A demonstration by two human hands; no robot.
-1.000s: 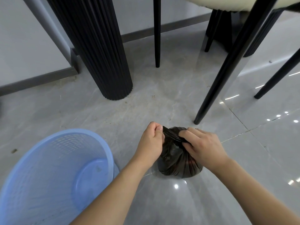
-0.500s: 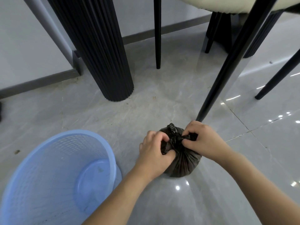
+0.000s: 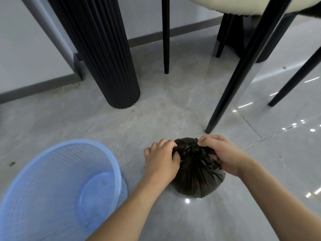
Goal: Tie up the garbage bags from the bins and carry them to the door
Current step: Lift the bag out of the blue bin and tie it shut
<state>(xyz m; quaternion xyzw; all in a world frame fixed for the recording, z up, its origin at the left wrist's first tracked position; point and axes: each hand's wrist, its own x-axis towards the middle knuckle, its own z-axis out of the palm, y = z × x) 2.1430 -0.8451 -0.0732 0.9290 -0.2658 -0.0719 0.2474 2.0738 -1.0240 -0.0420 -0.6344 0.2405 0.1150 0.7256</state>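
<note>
A small black garbage bag (image 3: 197,178) sits on the grey tile floor, its top gathered into a twisted bunch. My left hand (image 3: 161,160) grips the bunched plastic on the left side of the neck. My right hand (image 3: 221,153) pinches the plastic on the right side, thumb and forefinger at the top. A light blue mesh bin (image 3: 107,157) stands to the left of the bag with no liner in it.
A thick black fluted table pedestal (image 3: 104,54) rises behind the bin. Thin black chair legs (image 3: 231,84) stand just behind and right of the bag, under a cream seat (image 3: 225,6). Grey wall and skirting run along the back left.
Both hands have shifted on the bag's neck: the loose ends pulled apart a second ago are now drawn into a tight bunch at the top. The bag stays on the floor.
</note>
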